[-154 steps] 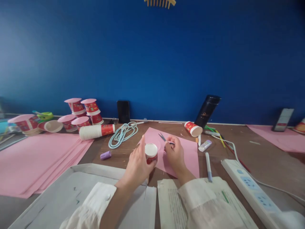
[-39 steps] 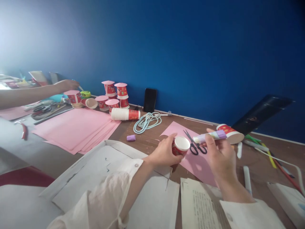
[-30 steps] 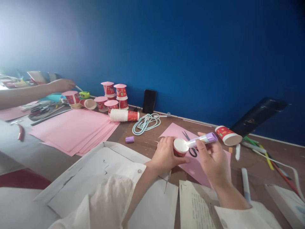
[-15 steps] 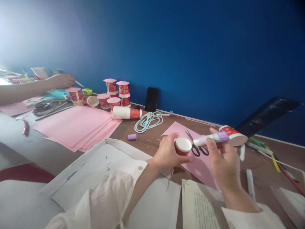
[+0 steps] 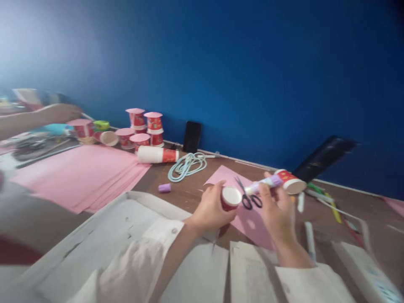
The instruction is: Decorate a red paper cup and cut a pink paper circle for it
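My left hand [image 5: 210,210] is closed round a small red paper cup [image 5: 231,198], its round white end facing up. In my right hand [image 5: 279,212] is a glue stick [image 5: 267,183] with a purple base, gripped between thumb and fingers. The uncapped end points left toward the cup, apart from it. Black-handled scissors [image 5: 248,200] lie between the two hands on a sheet of pink paper [image 5: 252,223]. A purple cap [image 5: 164,188] rests on the brown table to the left.
Red cups topped with pink discs [image 5: 154,122] stand by the blue wall, near a stack of cups [image 5: 158,155]. A coiled cord [image 5: 187,166], a phone [image 5: 192,136] and pink sheets [image 5: 82,174] lie around. Another person's hand [image 5: 65,112] is at far left. A power strip [image 5: 368,269] sits right.
The view has swung to the right, so most things appear further left. Both hands keep their hold on the cup and glue stick, with about the same gap between them.
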Demonstrator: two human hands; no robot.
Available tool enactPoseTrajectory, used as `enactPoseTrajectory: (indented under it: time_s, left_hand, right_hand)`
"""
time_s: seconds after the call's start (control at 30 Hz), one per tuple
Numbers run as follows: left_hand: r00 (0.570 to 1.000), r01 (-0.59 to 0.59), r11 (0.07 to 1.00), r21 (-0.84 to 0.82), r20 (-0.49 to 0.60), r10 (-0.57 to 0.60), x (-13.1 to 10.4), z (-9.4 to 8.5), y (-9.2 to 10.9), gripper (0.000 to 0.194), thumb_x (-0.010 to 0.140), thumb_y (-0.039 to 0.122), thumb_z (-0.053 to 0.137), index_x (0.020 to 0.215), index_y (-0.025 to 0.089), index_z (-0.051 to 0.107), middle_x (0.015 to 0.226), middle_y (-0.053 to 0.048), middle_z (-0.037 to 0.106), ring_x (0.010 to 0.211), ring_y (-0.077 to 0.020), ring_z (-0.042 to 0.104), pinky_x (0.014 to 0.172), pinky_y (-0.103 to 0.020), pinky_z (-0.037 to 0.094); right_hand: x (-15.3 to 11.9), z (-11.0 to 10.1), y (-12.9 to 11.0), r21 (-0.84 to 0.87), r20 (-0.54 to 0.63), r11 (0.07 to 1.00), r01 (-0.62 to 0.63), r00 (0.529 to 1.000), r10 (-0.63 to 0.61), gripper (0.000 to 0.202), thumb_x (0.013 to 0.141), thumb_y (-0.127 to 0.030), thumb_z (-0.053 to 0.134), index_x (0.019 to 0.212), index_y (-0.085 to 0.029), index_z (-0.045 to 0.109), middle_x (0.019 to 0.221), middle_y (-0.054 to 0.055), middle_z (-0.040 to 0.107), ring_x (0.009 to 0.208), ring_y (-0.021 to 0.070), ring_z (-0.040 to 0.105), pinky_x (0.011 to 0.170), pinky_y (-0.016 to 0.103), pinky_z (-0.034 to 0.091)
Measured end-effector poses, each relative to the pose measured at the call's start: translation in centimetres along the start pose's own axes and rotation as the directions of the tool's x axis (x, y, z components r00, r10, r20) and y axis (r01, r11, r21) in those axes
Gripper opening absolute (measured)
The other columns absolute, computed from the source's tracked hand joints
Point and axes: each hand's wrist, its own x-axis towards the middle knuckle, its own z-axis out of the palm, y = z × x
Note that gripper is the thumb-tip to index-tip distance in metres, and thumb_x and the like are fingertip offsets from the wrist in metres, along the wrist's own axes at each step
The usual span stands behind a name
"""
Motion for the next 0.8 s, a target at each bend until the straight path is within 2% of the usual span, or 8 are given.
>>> enactPoseTrajectory:
  time_s: [0.1, 0.23, 0.33, 0.47, 0.57, 0.63, 0.7, 0.8]
  left_hand:
    - [0.996, 0.06, 0.998, 0.006, -0.071, -0.059, 0.1, 0.2, -0.2, 0.085, 0.058, 0.035, 0.083, 0.132, 0.018, 0.044, 0.135, -0.016, 0.052, 0.128, -0.0341, 0.045, 0.106, -0.049, 0.037]
    - [0.999, -0.014, 0.997, 0.075, -0.05, 0.017, 0.3, 0.5, 0.1, 0.053, 0.061, 0.036, 0.082, 0.105, 0.021, 0.055, 0.11, -0.008, 0.061, 0.11, -0.0299, 0.055, 0.094, -0.045, 0.044]
    - [0.998, -0.018, 0.993, 0.113, -0.061, 0.025, 0.4, 0.5, 0.3, 0.044, 0.067, 0.038, 0.077, 0.101, 0.021, 0.055, 0.106, -0.008, 0.061, 0.104, -0.0293, 0.056, 0.091, -0.045, 0.045]
    - [0.998, 0.004, 0.998, 0.07, -0.067, 0.001, 0.2, 0.4, 0.1, 0.053, 0.068, 0.034, 0.076, 0.114, 0.02, 0.054, 0.115, -0.011, 0.061, 0.112, -0.0312, 0.055, 0.096, -0.047, 0.043]
    - [0.998, 0.054, 0.998, -0.016, -0.045, -0.055, 0.1, 0.4, -0.1, 0.072, 0.065, 0.036, 0.079, 0.128, 0.021, 0.047, 0.127, -0.013, 0.057, 0.121, -0.0328, 0.052, 0.102, -0.048, 0.041]
    - [0.996, 0.058, 0.998, -0.035, -0.071, -0.06, 0.1, 0.5, -0.3, 0.082, 0.059, 0.041, 0.084, 0.129, 0.02, 0.046, 0.129, -0.014, 0.056, 0.123, -0.0332, 0.05, 0.104, -0.048, 0.04]
    - [0.993, 0.032, 0.999, -0.005, -0.112, -0.032, 0.2, 0.6, -0.4, 0.078, 0.055, 0.044, 0.087, 0.12, 0.02, 0.05, 0.123, -0.012, 0.057, 0.12, -0.0323, 0.05, 0.103, -0.047, 0.04]
    - [0.992, -0.007, 0.997, 0.072, -0.122, 0.015, 0.3, 0.8, -0.5, 0.06, 0.061, 0.044, 0.084, 0.106, 0.02, 0.052, 0.111, -0.01, 0.059, 0.11, -0.0304, 0.053, 0.097, -0.047, 0.043]
  right_hand:
    - [-0.5, 0.2, -1.1, 0.098, 0.039, 0.995, 0.011, 0.999, -0.015, 0.063, 0.087, -0.057, 0.06, 0.137, -0.02, 0.057, 0.114, 0.011, 0.072, 0.099, 0.025, 0.069, 0.088, 0.041, 0.054]
    - [-0.9, 0.6, -1.3, 0.041, 0.1, 0.997, 0.063, 0.993, -0.067, 0.059, 0.088, -0.054, 0.061, 0.137, -0.023, 0.057, 0.109, 0.009, 0.074, 0.096, 0.025, 0.069, 0.083, 0.038, 0.055]
    - [-0.6, 0.8, -0.5, -0.037, 0.108, 0.993, 0.114, 0.988, -0.11, 0.056, 0.088, -0.053, 0.059, 0.135, -0.023, 0.058, 0.11, 0.009, 0.073, 0.096, 0.0255, 0.069, 0.08, 0.038, 0.056]
    - [0.0, 0.6, 0.1, -0.142, 0.068, 0.984, 0.111, 0.992, -0.102, 0.055, 0.088, -0.055, 0.057, 0.131, -0.021, 0.062, 0.1, 0.01, 0.074, 0.09, 0.0266, 0.069, 0.08, 0.041, 0.055]
    - [0.0, 0.4, -0.2, -0.061, 0.015, 0.997, 0.056, 0.998, -0.055, 0.059, 0.089, -0.056, 0.057, 0.137, -0.022, 0.057, 0.105, 0.011, 0.074, 0.095, 0.0273, 0.069, 0.086, 0.044, 0.054]
    - [-0.1, 0.4, -0.6, -0.001, 0.013, 0.999, 0.042, 0.999, -0.042, 0.06, 0.089, -0.055, 0.057, 0.139, -0.021, 0.055, 0.108, 0.011, 0.074, 0.097, 0.0273, 0.07, 0.088, 0.045, 0.053]
    - [-0.4, 0.6, -1.2, 0.02, 0.042, 0.998, 0.054, 0.998, -0.055, 0.06, 0.09, -0.055, 0.057, 0.139, -0.022, 0.055, 0.111, 0.011, 0.074, 0.1, 0.0273, 0.069, 0.089, 0.045, 0.052]
    - [-0.6, 1.1, -1.7, -0.002, 0.112, 0.993, 0.12, 0.986, -0.119, 0.057, 0.09, -0.054, 0.056, 0.14, -0.025, 0.054, 0.113, 0.009, 0.072, 0.098, 0.0263, 0.068, 0.085, 0.042, 0.053]
